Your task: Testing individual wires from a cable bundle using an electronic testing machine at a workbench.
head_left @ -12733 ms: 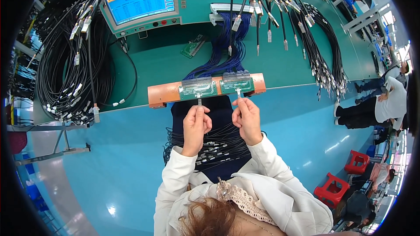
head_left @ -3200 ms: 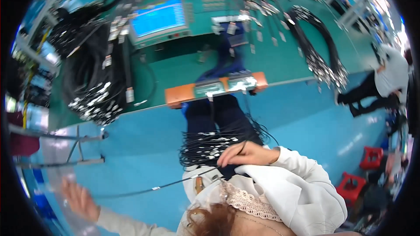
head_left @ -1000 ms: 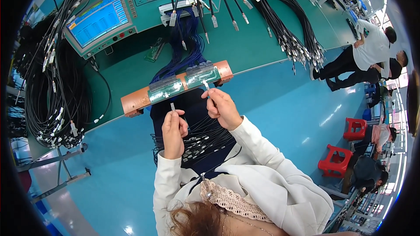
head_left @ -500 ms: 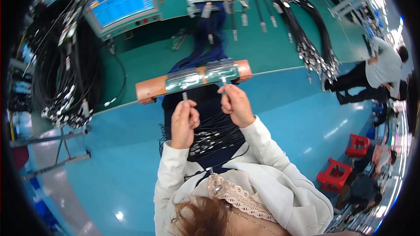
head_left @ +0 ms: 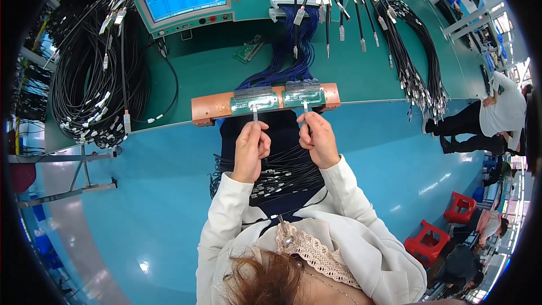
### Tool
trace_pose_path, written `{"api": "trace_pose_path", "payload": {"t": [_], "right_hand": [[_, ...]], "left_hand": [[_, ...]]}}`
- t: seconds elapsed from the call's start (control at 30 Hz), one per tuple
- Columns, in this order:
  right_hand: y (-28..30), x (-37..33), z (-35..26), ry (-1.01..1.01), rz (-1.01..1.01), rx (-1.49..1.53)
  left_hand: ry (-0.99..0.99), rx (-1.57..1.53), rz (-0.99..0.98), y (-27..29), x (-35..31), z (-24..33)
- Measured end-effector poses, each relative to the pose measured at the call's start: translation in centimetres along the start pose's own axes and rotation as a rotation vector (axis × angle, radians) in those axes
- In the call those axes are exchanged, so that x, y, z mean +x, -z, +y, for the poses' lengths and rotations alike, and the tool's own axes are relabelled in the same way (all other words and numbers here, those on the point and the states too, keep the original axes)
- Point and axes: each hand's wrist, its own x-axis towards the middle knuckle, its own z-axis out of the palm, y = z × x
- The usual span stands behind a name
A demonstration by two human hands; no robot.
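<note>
Pinched in my left hand (head_left: pixel 250 151) is a small cable connector (head_left: pixel 255 114), its tip against the left green circuit board (head_left: pixel 241 105). My right hand (head_left: pixel 319 141) is likewise closed on another cable connector (head_left: pixel 306 106) at the right green circuit board (head_left: pixel 289 99). Whether either plug is fully seated cannot be told. Both boards sit on an orange-brown bar (head_left: pixel 204 109) along the bench's front edge. Dark blue wires (head_left: pixel 282 59) run from the boards back to a white socket on a green test instrument (head_left: pixel 248 7). Several black cables (head_left: pixel 291 166) lie across my lap.
A large coil of black cables (head_left: pixel 84 85) hangs over the bench's left side. More cable bundles (head_left: pixel 415 62) lie to the right. A loose green board (head_left: pixel 248 51) rests on the green bench (head_left: pixel 209 68). Red stools (head_left: pixel 427 243) and a person (head_left: pixel 497 104) are off to the right.
The whole view has shifted, so the bench and bar appear farther right and less tilted. Both hands remain pinched on the connectors at the boards.
</note>
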Motion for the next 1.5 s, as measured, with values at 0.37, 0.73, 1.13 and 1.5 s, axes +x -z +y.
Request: {"api": "trace_pose_path", "payload": {"t": [0.37, 0.73, 1.13, 1.5], "right_hand": [[-0.7, -0.1, 0.6, 0.071, 0.098, -0.056], [-1.4, 1.1, 1.2, 0.132, 0.041, -0.052], [0.9, -4.6, -3.6, 0.531, 0.181, -0.798], [-7.6, -6.9, -1.4, 0.448, -0.343, -0.9]], "left_hand": [[-0.202, 0.228, 0.224, -2.2, 0.7, -1.3], [-0.275, 0.222, 0.231, -0.8, 1.2, -1.0], [-0.984, 0.922, 0.779, 8.8, -8.3, 15.3], [-0.751, 1.683, 1.427, 14.3, -7.1, 33.1]]}}
